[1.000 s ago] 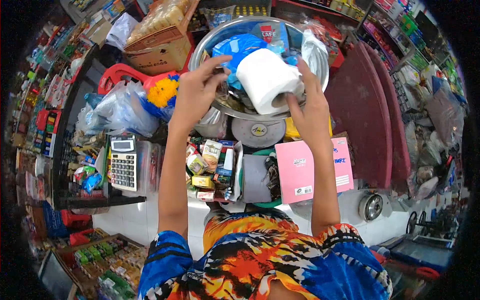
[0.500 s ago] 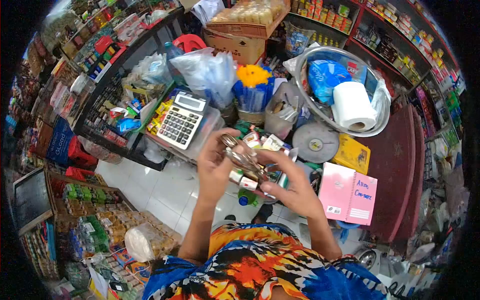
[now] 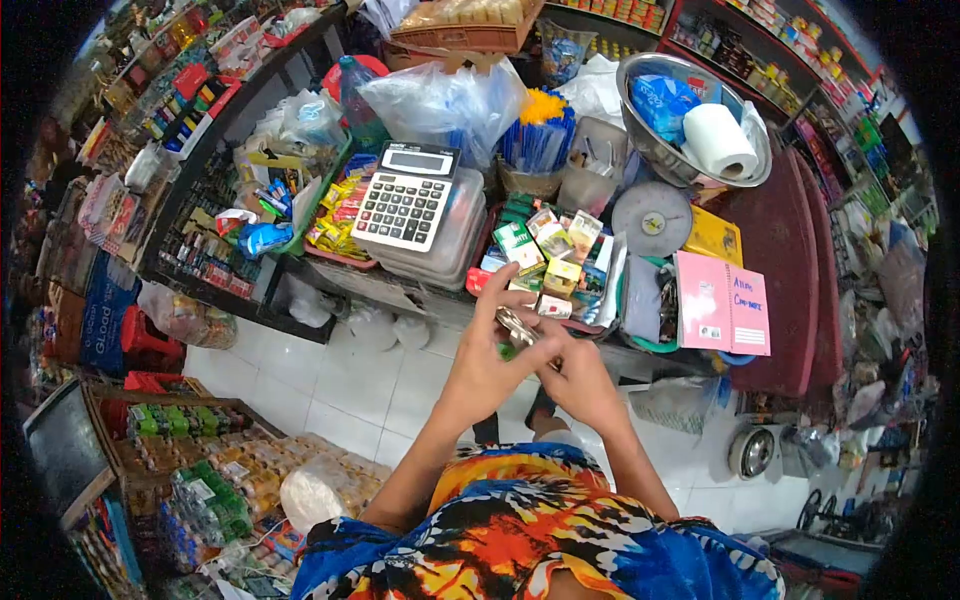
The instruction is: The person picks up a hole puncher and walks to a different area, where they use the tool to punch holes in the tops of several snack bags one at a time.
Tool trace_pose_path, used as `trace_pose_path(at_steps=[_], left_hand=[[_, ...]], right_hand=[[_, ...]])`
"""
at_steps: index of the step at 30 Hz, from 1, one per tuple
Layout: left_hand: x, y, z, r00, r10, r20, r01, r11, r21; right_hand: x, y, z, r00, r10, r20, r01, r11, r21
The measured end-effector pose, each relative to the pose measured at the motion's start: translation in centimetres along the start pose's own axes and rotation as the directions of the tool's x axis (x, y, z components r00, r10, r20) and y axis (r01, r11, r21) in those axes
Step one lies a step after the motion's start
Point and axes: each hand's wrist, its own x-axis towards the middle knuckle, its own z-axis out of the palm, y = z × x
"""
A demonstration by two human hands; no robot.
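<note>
A small bundle of shiny, silvery metal pieces (image 3: 515, 326) is held in front of my body, partly hidden by my fingers. My left hand (image 3: 487, 355) wraps around its near side, index finger pointing up and thumb reaching across. From the right, my right hand (image 3: 578, 375) closes on the lower end with bent fingers. Just beyond my fingertips lies a tray of small boxes and packets (image 3: 550, 255). A white and black calculator (image 3: 403, 208) rests on a clear plastic container (image 3: 455, 240) to the left of them.
Pink spiral notebooks (image 3: 722, 305) lie on the right of the counter, near a round grey scale (image 3: 652, 220). Behind it stands a metal basin (image 3: 640, 90) with a paper roll (image 3: 720, 140). Stacked bottles (image 3: 210, 500) fill the lower left above a white tiled floor (image 3: 345, 395).
My hands have come closer together around the metal pieces and sit slightly lower against the counter. The view has shifted, showing more of the box tray and the floor.
</note>
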Motion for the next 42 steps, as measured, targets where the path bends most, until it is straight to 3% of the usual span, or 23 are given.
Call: trace_pose_path(at_steps=[2,5,10,13,16,17,19,23,26,29,32,33,34,36,38,41,42], left_hand=[[-0.8,0.1,-0.2,0.999,-0.036,-0.009,0.036,0.997,0.075],[-1.8,0.0,-0.6,0.998,-0.053,-0.017,0.051,0.996,-0.071],[-3.7,0.9,-2.2,0.986,-0.065,-0.156,0.047,0.992,-0.116],[-5.9,1.0,-3.2,0.956,-0.040,-0.292,0.057,0.997,0.053],[-8.4,1.7,-5.4,0.893,0.039,-0.449,0.073,0.971,0.228],[-9.3,1.9,-6.5,0.864,0.049,-0.502,0.083,0.968,0.239],[-10.7,2.3,-8.7,0.797,0.103,-0.596,0.084,0.957,0.278],[-12.9,1.9,-14.9,0.665,0.179,-0.725,0.085,0.946,0.312],[-14.4,2.5,-20.8,0.623,0.214,-0.752,0.081,0.939,0.334],[-16.3,4.2,-27.2,0.594,0.184,-0.784,0.164,0.926,0.341],[-19.6,5.7,-34.2,0.519,0.237,-0.821,0.179,0.909,0.376],[-20.7,6.0,-36.4,0.503,0.226,-0.834,0.153,0.926,0.344],[-21.7,6.2,-38.5,0.494,0.229,-0.839,0.155,0.926,0.344],[-23.2,6.6,-42.4,0.394,0.314,-0.864,0.017,0.937,0.348],[-24.4,6.9,-45.6,0.378,0.336,-0.862,0.002,0.931,0.364],[-25.3,6.6,-49.9,0.284,0.191,-0.940,-0.116,0.980,0.164],[-25.3,6.4,-51.5,0.279,0.207,-0.938,-0.125,0.976,0.178]], right_hand=[[-1.1,-0.2,0.2,0.983,0.123,0.133,-0.101,0.982,-0.156],[-1.8,-1.7,0.9,0.982,0.127,0.139,-0.108,0.984,-0.139],[-0.9,-2.4,2.2,0.958,0.107,0.266,-0.078,0.990,-0.116],[0.6,-1.1,4.5,0.925,-0.050,0.377,0.085,0.993,-0.077],[2.4,-2.3,8.0,0.840,-0.138,0.524,0.139,0.990,0.039],[2.8,-3.4,9.2,0.789,-0.078,0.609,0.120,0.992,-0.029],[3.1,-4.5,12.6,0.744,-0.129,0.655,0.151,0.988,0.024],[5.0,-7.2,19.5,0.690,-0.177,0.702,0.173,0.982,0.078],[7.0,-9.6,25.6,0.655,-0.254,0.711,0.200,0.966,0.162],[9.3,-13.0,32.6,0.555,-0.205,0.806,0.221,0.971,0.095],[10.0,-17.0,40.4,0.540,-0.386,0.748,0.178,0.921,0.347],[10.5,-18.2,43.0,0.477,-0.393,0.786,0.210,0.919,0.333],[10.6,-19.5,45.1,0.468,-0.398,0.789,0.213,0.917,0.336],[10.7,-22.7,48.9,0.455,-0.449,0.769,0.125,0.887,0.444],[11.5,-23.8,52.8,0.419,-0.478,0.772,0.188,0.878,0.441],[12.7,-26.2,58.1,0.430,-0.528,0.733,0.272,0.849,0.452],[13.4,-26.9,59.6,0.424,-0.541,0.727,0.285,0.841,0.459]])
